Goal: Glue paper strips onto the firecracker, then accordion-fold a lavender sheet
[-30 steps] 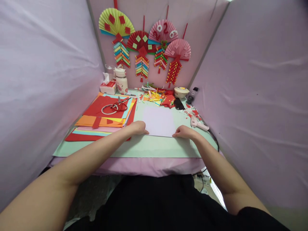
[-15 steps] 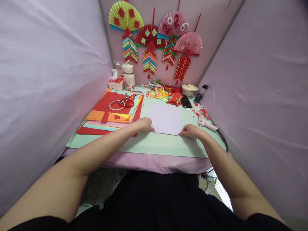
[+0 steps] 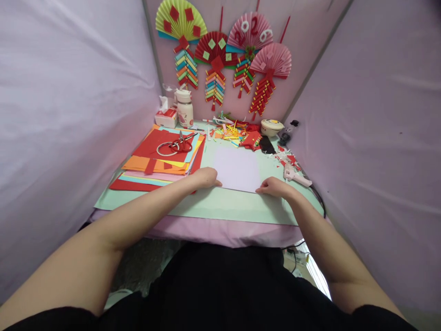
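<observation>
A pale lilac sheet of paper (image 3: 237, 168) lies flat on the mint-green table cover (image 3: 220, 202). My left hand (image 3: 207, 177) is closed at its near left corner, with the fingertips pinching the edge. At the near right corner my right hand (image 3: 272, 187) pinches the same sheet between thumb and fingers. To the left of the sheet is a stack of coloured papers (image 3: 151, 142), and scissors with red handles (image 3: 181, 145) rest on top of it.
Paper scraps (image 3: 234, 131), a black phone-like object (image 3: 267, 145) and a lidded bowl (image 3: 272, 128) stand behind. A glue gun (image 3: 296, 176) lies at right. A bottle (image 3: 185, 109) and tissue box (image 3: 166, 117) are at back left. Paper fans (image 3: 249, 34) hang on the wall.
The view has shifted very slightly. Both hands and the lilac sheet stay in nearly the same place.
</observation>
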Motion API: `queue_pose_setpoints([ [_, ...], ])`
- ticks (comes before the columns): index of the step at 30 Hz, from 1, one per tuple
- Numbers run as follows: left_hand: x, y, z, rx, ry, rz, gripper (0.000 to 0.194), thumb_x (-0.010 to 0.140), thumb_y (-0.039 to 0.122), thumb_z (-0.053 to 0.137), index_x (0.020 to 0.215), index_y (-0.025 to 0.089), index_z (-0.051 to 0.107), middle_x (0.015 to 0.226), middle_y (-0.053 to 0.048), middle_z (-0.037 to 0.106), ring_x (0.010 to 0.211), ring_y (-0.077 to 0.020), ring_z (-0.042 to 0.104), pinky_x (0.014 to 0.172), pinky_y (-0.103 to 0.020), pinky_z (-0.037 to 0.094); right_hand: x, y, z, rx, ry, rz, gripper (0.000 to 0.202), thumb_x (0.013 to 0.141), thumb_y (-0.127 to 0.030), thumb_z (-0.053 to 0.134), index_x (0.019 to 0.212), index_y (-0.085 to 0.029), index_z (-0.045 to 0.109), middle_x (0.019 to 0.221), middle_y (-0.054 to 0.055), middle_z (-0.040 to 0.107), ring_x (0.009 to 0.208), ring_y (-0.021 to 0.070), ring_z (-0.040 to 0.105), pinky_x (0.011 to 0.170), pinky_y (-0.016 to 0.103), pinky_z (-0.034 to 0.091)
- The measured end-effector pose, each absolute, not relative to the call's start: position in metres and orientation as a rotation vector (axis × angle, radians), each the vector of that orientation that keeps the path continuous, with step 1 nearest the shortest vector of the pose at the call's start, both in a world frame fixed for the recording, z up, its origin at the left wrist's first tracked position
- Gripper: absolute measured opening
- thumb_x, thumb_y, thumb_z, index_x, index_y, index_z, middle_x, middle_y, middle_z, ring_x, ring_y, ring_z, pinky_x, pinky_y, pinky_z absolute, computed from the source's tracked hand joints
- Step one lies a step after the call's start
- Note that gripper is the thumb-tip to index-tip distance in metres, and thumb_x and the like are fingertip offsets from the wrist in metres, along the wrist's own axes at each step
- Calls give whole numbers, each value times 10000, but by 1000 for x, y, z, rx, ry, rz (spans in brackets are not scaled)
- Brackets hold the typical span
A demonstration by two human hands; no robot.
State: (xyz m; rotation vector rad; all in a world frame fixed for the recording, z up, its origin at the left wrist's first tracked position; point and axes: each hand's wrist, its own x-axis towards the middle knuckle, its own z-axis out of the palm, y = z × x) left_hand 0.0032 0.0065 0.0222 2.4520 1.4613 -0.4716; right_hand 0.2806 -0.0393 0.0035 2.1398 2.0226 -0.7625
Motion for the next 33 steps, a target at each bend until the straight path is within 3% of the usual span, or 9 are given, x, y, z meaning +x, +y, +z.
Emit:
queue_pose_setpoints([
  [15, -1, 7, 15, 2435, 1576, -431, 644, 829, 644, 501, 1129, 105, 686, 1102, -210, 690, 1043, -327, 640, 784, -308, 497, 281, -40, 4, 2155, 2037, -760, 308, 753, -462, 661, 765, -161, 725, 755, 32, 683, 657, 143, 574, 536, 228, 350],
  [33, -1, 10, 13, 2411, 1573, -449, 654, 833, 652, 485, 1123, 102, 687, 1136, -217, 677, 1061, -345, 628, 793, -334, 500, 278, -40, 5, 2152, 1999, -688, 331, 764, -481, 668, 829, -165, 740, 804, 53, 697, 715, 164, 600, 554, 229, 354],
])
